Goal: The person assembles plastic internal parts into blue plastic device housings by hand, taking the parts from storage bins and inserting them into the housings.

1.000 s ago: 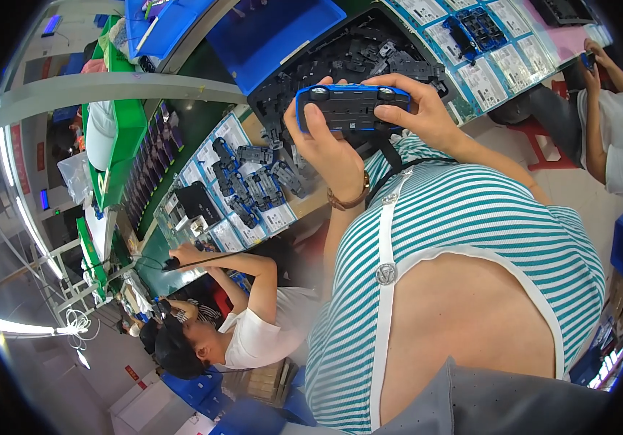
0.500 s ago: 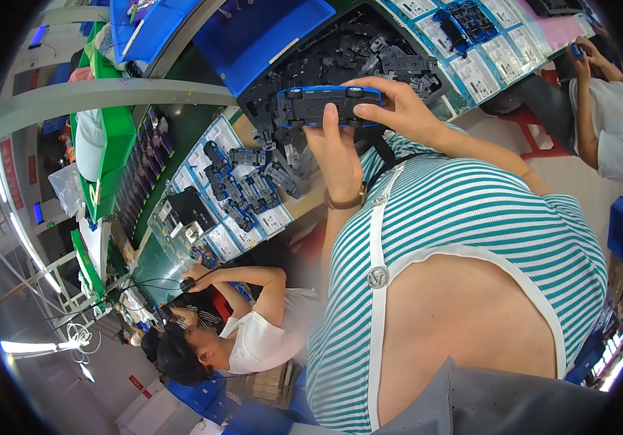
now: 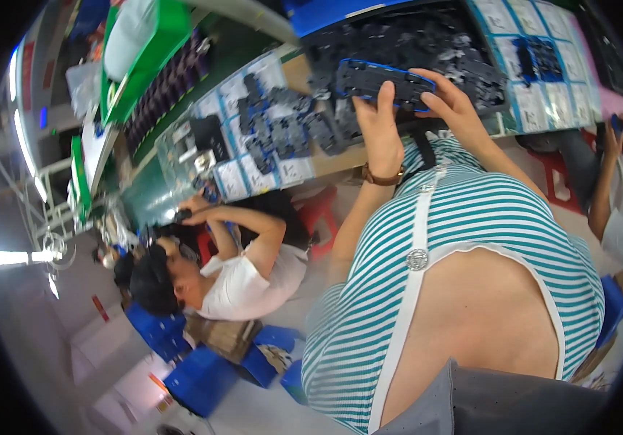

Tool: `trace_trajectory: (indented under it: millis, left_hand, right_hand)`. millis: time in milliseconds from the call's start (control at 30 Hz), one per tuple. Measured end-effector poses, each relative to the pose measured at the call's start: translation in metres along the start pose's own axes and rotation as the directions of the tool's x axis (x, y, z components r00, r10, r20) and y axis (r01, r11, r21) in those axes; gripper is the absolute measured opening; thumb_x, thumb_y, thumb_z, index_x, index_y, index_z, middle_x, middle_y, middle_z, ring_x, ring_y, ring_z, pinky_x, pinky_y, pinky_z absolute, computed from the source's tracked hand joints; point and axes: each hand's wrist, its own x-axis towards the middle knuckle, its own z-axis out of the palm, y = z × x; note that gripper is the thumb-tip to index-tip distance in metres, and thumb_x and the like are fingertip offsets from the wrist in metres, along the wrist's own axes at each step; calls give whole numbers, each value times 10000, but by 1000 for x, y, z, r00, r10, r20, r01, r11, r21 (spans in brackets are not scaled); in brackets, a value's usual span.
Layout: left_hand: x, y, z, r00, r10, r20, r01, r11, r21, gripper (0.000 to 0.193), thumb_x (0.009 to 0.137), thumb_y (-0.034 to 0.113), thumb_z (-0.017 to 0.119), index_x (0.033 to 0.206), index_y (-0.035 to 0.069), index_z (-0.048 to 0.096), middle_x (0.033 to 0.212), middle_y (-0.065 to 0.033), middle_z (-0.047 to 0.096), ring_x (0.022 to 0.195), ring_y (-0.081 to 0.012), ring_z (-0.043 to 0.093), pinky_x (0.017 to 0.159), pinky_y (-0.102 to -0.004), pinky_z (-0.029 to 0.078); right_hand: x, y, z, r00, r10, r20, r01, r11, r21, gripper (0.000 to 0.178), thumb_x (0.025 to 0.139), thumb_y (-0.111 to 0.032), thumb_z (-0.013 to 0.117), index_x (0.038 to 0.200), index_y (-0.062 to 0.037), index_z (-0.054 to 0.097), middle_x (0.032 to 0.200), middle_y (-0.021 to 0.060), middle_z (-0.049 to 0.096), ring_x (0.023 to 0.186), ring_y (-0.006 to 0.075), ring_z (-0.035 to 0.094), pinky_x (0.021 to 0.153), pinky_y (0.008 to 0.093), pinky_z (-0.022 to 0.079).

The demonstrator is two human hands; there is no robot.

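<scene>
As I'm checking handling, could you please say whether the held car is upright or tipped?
Tipped: the blue-edged car shows its black underside to the head camera.

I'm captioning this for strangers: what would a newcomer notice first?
First, the blue-edged black model car, held between the left hand and right hand near top centre. Behind it is a black tray heaped with dark parts. The striped top fills the lower right.

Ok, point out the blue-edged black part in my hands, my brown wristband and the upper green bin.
Blue-edged black part (image 3: pixel 371 77): head view, middle of its black face.
Brown wristband (image 3: pixel 382 178): head view, middle of the band.
Upper green bin (image 3: pixel 169 36): head view, its right side wall.
</scene>
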Motion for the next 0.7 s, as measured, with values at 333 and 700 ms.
trace_trajectory:
  millis: [333, 700]
  left_hand:
    - [96, 66, -259, 879, 348, -325, -174, 871, 460, 576, 828, 77, 686, 1261, -2, 315, 1060, -102, 517, 905, -184, 542, 742, -298, 487]
    - [186, 123, -530, 953, 176, -246, 297, -383, 875, 505, 787, 297, 656, 1150, -43, 567, 1102, -187, 630, 959, -318, 601, 834, -398, 476]
  right_hand:
    - [11, 9, -9, 991, -75, -115, 56, 986, -154, 413, 948, -218, 511, 1332, -70, 470, 1265, 105, 531, 1089, 187, 562, 873, 292, 461]
    - [-7, 18, -57, 880, -168, -445, -44, 903, -427, 303, 929, -251, 555, 1153, -52, 601, 1063, 57, 624, 912, 134, 581, 787, 269, 476]
